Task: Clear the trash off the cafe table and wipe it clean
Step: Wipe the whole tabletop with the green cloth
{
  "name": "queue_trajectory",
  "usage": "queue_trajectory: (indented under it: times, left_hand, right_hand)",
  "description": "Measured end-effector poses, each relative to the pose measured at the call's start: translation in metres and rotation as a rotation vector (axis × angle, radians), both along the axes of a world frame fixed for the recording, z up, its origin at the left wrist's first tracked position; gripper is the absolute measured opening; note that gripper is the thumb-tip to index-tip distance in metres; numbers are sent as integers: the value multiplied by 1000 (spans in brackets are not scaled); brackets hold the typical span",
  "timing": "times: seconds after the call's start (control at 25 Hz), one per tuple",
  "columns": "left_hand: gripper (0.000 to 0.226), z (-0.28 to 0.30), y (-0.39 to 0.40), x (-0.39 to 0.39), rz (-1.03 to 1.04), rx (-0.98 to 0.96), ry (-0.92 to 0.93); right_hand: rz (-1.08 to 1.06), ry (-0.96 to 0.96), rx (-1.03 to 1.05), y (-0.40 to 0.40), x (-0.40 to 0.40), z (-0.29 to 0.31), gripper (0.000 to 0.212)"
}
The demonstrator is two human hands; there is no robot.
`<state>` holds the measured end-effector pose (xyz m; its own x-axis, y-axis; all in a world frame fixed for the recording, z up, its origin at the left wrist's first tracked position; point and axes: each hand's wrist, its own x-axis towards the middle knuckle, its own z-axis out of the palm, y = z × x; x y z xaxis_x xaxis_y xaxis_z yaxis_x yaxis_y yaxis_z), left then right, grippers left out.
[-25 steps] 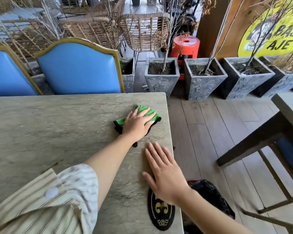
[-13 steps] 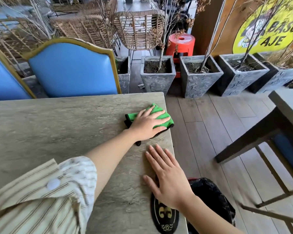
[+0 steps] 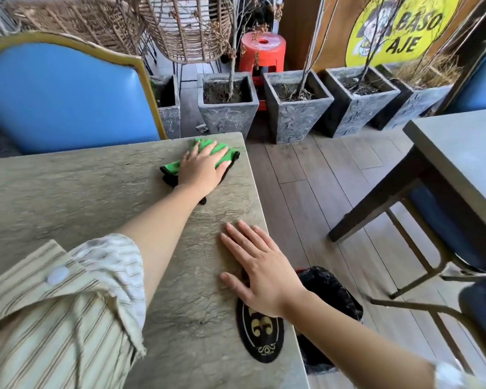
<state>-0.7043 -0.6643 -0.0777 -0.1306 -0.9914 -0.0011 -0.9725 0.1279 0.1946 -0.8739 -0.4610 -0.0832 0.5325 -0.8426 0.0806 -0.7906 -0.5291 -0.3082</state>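
Note:
The stone-look cafe table fills the left of the head view, and no trash shows on it. A green cloth with a black edge lies at the table's far right corner. My left hand presses flat on top of it, arm stretched out from a striped sleeve. My right hand rests palm down on the table near its right edge, fingers spread and holding nothing. Its heel covers part of a black oval sticker.
A bin lined with a black bag stands on the floor just right of the table. A blue chair sits behind the table. Grey planters line the far floor. A second table and chair frame stand at right.
My left hand has pushed the green cloth farther away, up to the table's far right corner. My right hand has stayed flat in the same spot.

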Motion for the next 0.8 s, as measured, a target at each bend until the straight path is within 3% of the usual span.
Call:
queue_trajectory:
  times: [0.28, 0.36, 0.48, 0.56, 0.8]
  left_hand:
    - [51, 3, 22, 67, 278, 36, -41]
    - [50, 2, 40, 54, 209, 23, -45]
    - [47, 2, 80, 38, -67, -26, -36]
    - [46, 1, 90, 47, -80, -19, -12]
    - [47, -5, 102, 93, 433, -34, 11]
  right_hand:
    - [-8, -33, 0, 0, 0, -6, 70]
    - [-12, -38, 3, 0, -1, -6, 70]
    - [-4, -10, 0, 1, -2, -4, 69]
    - [4, 10, 0, 2, -2, -3, 69]
    - [-3, 13, -2, 1, 0, 0, 69]
